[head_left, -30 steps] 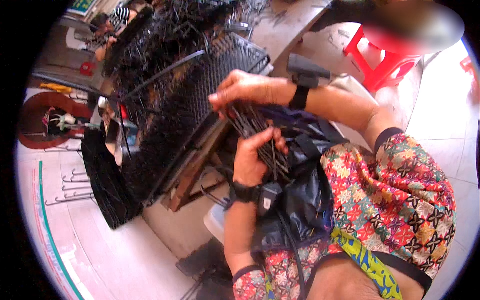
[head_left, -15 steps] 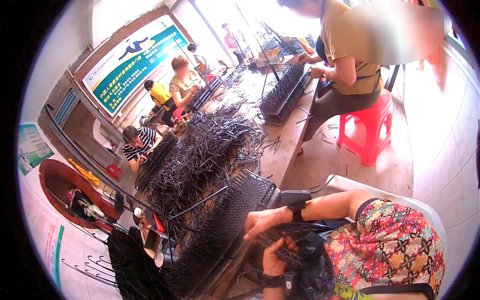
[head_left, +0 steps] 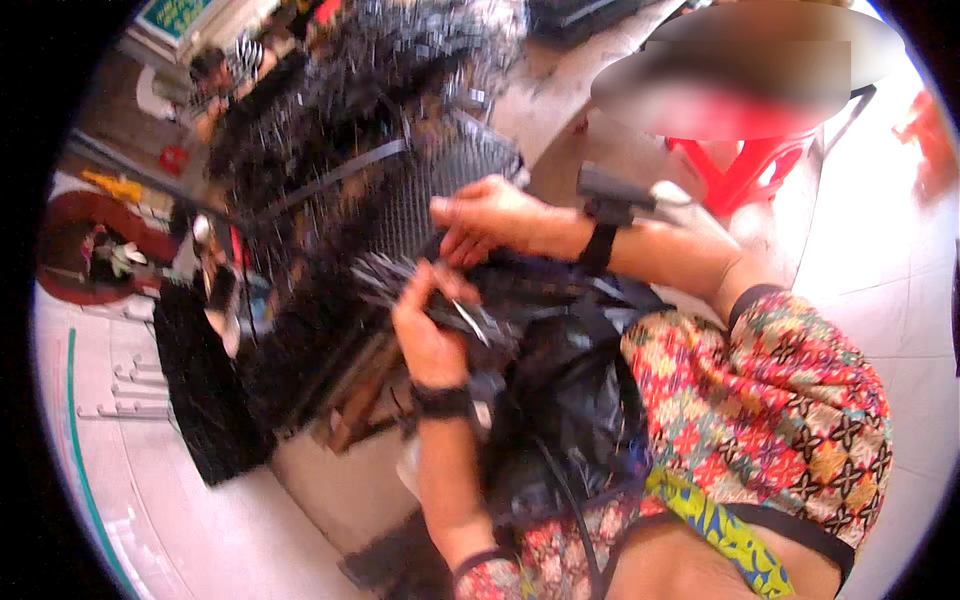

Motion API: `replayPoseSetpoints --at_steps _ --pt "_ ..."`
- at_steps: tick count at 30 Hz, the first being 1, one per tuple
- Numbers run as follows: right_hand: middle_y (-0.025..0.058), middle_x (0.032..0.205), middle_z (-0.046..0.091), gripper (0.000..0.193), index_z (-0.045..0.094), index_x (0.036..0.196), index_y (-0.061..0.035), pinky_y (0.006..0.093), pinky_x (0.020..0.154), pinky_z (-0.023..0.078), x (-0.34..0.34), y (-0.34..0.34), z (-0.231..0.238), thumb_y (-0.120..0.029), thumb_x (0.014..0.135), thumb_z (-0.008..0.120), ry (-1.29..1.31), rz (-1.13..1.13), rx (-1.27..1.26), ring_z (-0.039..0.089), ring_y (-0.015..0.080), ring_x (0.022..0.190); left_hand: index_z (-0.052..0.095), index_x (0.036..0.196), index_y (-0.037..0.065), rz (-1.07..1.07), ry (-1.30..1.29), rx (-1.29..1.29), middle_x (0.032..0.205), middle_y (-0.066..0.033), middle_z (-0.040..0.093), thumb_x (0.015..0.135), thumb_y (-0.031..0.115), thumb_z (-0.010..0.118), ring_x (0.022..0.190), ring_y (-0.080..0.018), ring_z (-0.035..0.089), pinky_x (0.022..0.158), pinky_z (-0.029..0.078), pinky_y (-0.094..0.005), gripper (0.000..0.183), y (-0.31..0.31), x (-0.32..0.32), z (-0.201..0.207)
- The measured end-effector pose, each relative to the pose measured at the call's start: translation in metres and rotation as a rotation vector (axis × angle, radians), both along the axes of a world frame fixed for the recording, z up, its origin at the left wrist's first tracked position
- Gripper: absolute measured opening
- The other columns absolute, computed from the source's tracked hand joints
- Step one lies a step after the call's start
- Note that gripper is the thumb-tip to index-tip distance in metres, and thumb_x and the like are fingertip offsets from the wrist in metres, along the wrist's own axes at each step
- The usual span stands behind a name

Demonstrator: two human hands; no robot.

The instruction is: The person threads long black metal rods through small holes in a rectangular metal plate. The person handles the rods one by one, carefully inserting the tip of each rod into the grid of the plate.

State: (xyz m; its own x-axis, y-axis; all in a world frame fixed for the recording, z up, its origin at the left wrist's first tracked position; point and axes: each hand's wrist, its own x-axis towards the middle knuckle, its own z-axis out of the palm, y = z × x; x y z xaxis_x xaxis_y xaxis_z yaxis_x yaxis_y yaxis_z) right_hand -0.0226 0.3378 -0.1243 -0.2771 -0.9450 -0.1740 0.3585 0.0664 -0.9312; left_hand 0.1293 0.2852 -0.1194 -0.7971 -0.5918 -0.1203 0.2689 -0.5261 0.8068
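My left hand (head_left: 432, 335), with a black wristband, is closed around a bundle of thin dark rods (head_left: 382, 278). Some of the rods poke out past the fingers on both sides. Just above it, my right hand (head_left: 495, 222) has its fingers curled in. Blur hides what, if anything, is between those fingertips. Both hands are at the near edge of a long black rack (head_left: 425, 195) with a perforated grid, and upright dark rods crowd its left part. Black plastic sheeting (head_left: 570, 385) is bunched below my hands.
Beyond the rack, a big heap of loose dark rods (head_left: 345, 95) covers the table. A person in a striped top (head_left: 246, 62) is at its far left. A red stool (head_left: 745, 175) stands at the upper right. A reddish-brown round tub (head_left: 65, 250) is at the left.
The view has tilted down and is blurrier. My left hand has come up and left with the rods, to the rack's edge. My right hand has drawn away from the bundle toward the rack.
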Motion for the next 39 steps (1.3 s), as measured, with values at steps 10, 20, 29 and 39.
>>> replayPoseSetpoints --at_steps 10,20,29,39 --pt "0.0206 0.096 0.050 0.062 0.042 0.099 0.0059 0.0461 0.074 0.043 0.060 0.018 -0.038 -0.052 0.077 0.045 -0.957 0.162 0.197 0.052 0.0343 0.087 0.046 0.082 0.004 0.515 0.077 -0.051 0.070 -0.0055 0.050 0.077 0.003 0.053 0.063 -0.0163 0.050 0.065 0.046 -0.0342 0.008 0.000 0.008 0.013" --pt "0.0079 0.086 0.055 0.038 0.051 0.084 -0.0072 0.0509 0.076 0.037 0.076 0.011 -0.035 -0.044 0.082 0.042 -0.929 -0.198 0.330 0.050 0.0240 0.087 0.043 0.093 -0.004 0.528 -0.014 -0.276 0.071 -0.0114 0.054 0.073 -0.004 0.055 0.064 -0.0185 0.054 0.063 0.046 -0.0297 0.023 0.030 -0.004 -0.011" --pt "-0.0012 0.087 0.054 0.016 0.054 0.076 -0.0174 0.0468 0.070 0.040 0.084 0.021 -0.054 -0.030 0.082 0.046 -0.893 -0.084 0.161 0.048 0.0177 0.090 0.046 0.085 -0.003 0.416 -0.037 -0.347 0.068 -0.0078 0.049 0.073 -0.005 0.055 0.058 -0.0152 0.049 0.055 0.043 -0.0253 0.015 0.034 -0.005 -0.016" --pt "0.0041 0.061 0.053 0.030 0.050 0.069 -0.0061 0.0288 0.053 0.042 0.069 0.023 -0.081 -0.031 0.084 0.044 -1.193 0.237 -0.004 0.051 0.0161 0.054 0.046 0.086 -0.001 0.060 -0.041 -0.009 0.062 -0.0083 0.048 0.074 0.002 0.055 0.053 -0.0188 0.048 0.049 0.042 -0.0295 0.015 0.021 0.024 -0.020"
